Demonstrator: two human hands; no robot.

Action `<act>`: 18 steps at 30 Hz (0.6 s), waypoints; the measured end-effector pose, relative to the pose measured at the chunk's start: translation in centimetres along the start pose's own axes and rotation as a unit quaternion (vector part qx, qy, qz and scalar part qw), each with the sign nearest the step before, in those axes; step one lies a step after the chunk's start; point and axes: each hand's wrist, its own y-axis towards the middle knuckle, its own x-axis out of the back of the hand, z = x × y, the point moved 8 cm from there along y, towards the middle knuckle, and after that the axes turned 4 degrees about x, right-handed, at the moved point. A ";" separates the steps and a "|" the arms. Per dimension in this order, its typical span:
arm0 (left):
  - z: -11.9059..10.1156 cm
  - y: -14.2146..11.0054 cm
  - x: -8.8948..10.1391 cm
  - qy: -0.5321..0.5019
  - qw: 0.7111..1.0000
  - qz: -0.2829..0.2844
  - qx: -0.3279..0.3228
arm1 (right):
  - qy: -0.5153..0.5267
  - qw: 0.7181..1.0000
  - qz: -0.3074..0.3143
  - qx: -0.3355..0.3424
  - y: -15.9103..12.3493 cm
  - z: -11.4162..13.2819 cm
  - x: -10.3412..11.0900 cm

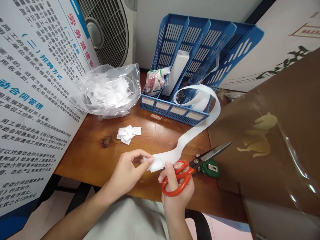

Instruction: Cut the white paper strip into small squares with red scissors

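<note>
My left hand (133, 168) pinches the near end of a long white strip (191, 135) between thumb and fingertips. A small white square piece (156, 164) lies against that end. Orange-handled scissors (178, 180) hang on my right hand (178, 190), thumb through one loop, dark blades pointing away to the upper right. The right thumb and fingertips also touch the strip's edge near the square. From there the strip curves up and loops into a blue file rack (175, 111). Left of the strip, a small pile of cut white squares (127, 134) rests on the wooden table.
A clear plastic bag (110, 91) full of white pieces sits at the back left. Beside the scissors lies a green tape measure (210, 168). A printed board (37, 83) borders the left, a brown panel (262, 150) the right. Behind stands a fan (107, 33).
</note>
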 end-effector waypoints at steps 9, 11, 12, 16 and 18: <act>2.1 0.2 -0.9 -0.114 0.992 -0.041 0.025 | -0.005 1.000 0.001 0.017 0.0 0.0 -0.6; 2.6 0.4 -1.1 -0.131 0.990 -0.036 0.044 | 0.007 1.000 0.007 0.018 0.0 0.1 -0.7; 2.7 0.5 -1.2 -0.136 0.989 -0.032 0.046 | 0.012 1.000 0.009 0.017 0.0 0.1 -0.7; 2.7 0.6 -1.5 -0.153 0.987 0.008 0.046 | 0.015 1.000 0.010 0.007 0.1 -0.1 -0.8; 2.5 0.7 -1.6 -0.157 0.986 0.026 0.048 | 0.012 1.000 0.009 0.001 0.2 -0.1 -0.8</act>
